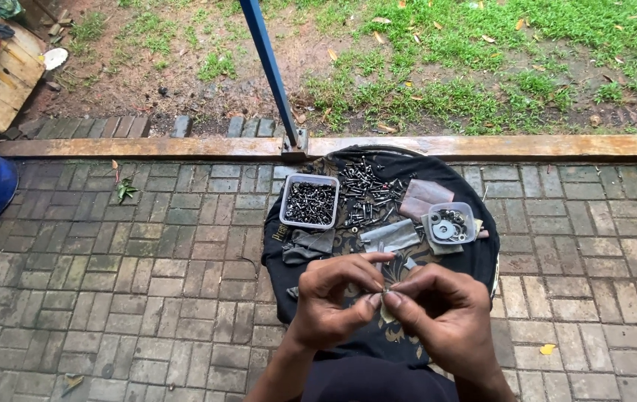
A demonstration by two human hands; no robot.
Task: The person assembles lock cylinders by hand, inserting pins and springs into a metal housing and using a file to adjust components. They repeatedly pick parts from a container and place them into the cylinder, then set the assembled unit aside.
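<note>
Brick paving (147, 260): grey rectangular blocks, damp and worn, open on both sides of the work area, bounded at the far edge by a long rusty metal rail (482, 147). Grass (482, 59): patchy green over bare mud beyond the rail, scattered with dry leaves. Blue pole (270, 71): slanted square tube, footed on the rail. Black cloth (460, 179): rounded, patterned fabric spread flat on the paving, its far edge touching the rail, its near edge under the hands. White tub (309, 201): rectangular plastic, filled with dark screws. Loose screws (367, 195): a heap of metal pieces just right of the tub. Clear tub (450, 223): small, rounded corners, holding round washers and rings, near the cloth's right edge. Plastic bags (393, 235): crumpled, greyish, between the tubs. Left hand (333, 298) and right hand (445, 309): meeting above the near part of the cloth, fingers (373, 300) narrowed to a pinch on a small part (386, 287), too tiny to identify, held between both hands' fingertips.
</note>
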